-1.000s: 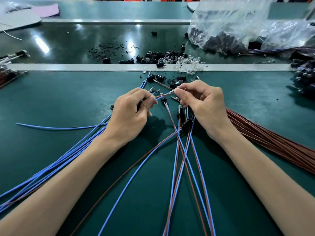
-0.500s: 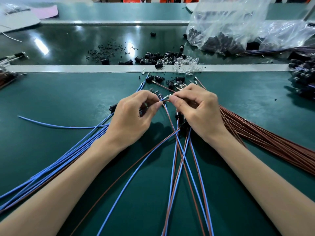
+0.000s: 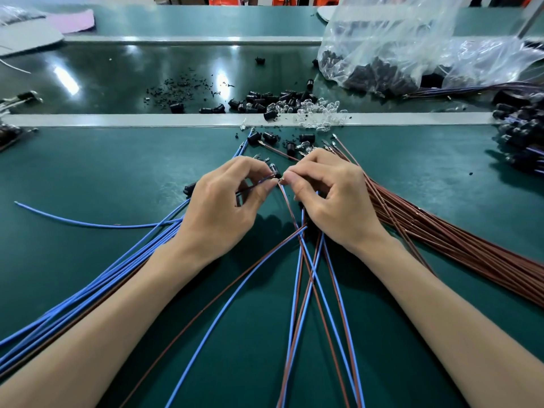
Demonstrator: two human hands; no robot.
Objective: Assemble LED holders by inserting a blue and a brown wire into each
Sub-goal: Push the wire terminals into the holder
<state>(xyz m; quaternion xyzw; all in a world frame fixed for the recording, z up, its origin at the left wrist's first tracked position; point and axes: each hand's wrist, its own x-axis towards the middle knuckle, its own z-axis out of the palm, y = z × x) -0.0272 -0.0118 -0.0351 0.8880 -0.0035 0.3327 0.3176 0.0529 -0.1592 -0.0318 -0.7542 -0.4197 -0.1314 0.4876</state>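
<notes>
L hand (image 3: 223, 201): fingers curled, thumb + index pinch LED holder (image 3: 274, 171), thin wire trailing under palm. R hand (image 3: 332, 198): thumb + index pinch brown wire (image 3: 287, 201) near metal tip; tip just beside holder. Both forearms low over green table (image 3: 88, 172). Blue wire bundle (image 3: 117, 269) at L, brown bundle (image 3: 441, 231) at R. Loose black holders (image 3: 265, 101), clear LEDs (image 3: 318, 113) beyond hands.

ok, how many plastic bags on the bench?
2. One bag of black parts, far right; a second bag right of it at the frame edge. A blurred shape far left may be a third.
</notes>
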